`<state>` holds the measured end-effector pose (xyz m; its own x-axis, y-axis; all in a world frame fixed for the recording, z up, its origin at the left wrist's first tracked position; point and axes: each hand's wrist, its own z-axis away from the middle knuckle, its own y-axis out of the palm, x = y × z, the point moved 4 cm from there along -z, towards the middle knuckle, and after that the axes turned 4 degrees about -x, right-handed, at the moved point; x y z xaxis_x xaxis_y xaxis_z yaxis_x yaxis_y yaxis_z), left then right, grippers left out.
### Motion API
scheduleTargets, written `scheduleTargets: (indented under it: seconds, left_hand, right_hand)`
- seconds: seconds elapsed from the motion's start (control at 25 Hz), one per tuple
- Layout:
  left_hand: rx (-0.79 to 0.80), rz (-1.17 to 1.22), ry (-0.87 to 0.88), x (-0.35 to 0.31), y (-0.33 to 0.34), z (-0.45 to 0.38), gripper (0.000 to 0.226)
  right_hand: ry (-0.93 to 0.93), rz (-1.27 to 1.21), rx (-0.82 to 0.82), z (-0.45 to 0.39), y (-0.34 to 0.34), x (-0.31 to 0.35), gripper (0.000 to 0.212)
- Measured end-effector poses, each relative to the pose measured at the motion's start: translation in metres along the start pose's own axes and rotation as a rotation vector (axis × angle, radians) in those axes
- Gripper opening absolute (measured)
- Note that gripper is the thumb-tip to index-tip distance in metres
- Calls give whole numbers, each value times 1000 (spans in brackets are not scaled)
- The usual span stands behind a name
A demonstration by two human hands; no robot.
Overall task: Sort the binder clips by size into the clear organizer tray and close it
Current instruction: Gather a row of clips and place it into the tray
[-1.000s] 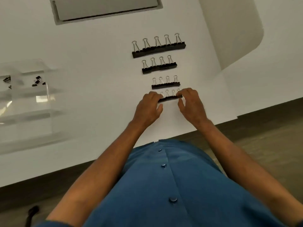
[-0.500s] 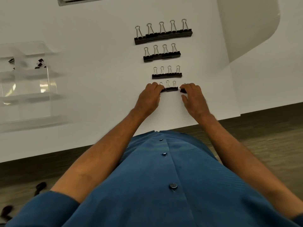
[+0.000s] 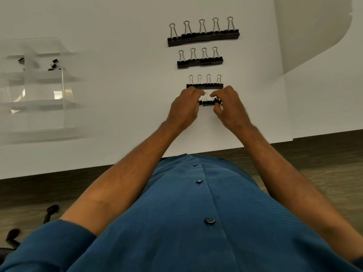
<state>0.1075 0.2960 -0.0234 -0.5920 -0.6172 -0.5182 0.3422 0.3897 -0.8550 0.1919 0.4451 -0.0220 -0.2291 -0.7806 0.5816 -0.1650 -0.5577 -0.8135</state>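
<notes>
This looks like an office or a plain desk set-up. A wide, smooth white worktop (image 3: pixel 117 36) carries stationery only: black binder clips (image 3: pixel 203 37) laid in tidy rows by size, and a clear plastic organizer tray (image 3: pixel 39 91) with dividers off to the left. Below the worktop's edge runs a floor (image 3: pixel 324 160) of grey-brown wood-look planks, and at lower left sit dark castors (image 3: pixel 52 210) like those of a swivel chair. The person wears a blue buttoned shirt (image 3: pixel 196 222)
</notes>
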Motion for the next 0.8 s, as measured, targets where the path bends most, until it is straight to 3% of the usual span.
scheduleTargets:
  seconds: [0.16, 0.4, 0.64, 0.8]
  left_hand:
    - [58, -31, 23, -1, 13, -8, 36]
    - [63, -67, 68, 3, 25, -10, 26]
    - [27, -59, 56, 6, 25, -14, 8]
    - [8, -88, 21, 9, 24, -1, 7]
  right_hand:
    - [23, 124, 100, -4, 13, -2, 35]
    - [55, 126, 92, -3, 12, -8, 15]
    - [24, -23, 28, -13, -1, 7, 20]
    - [-24, 65, 97, -15, 14, 21, 17]
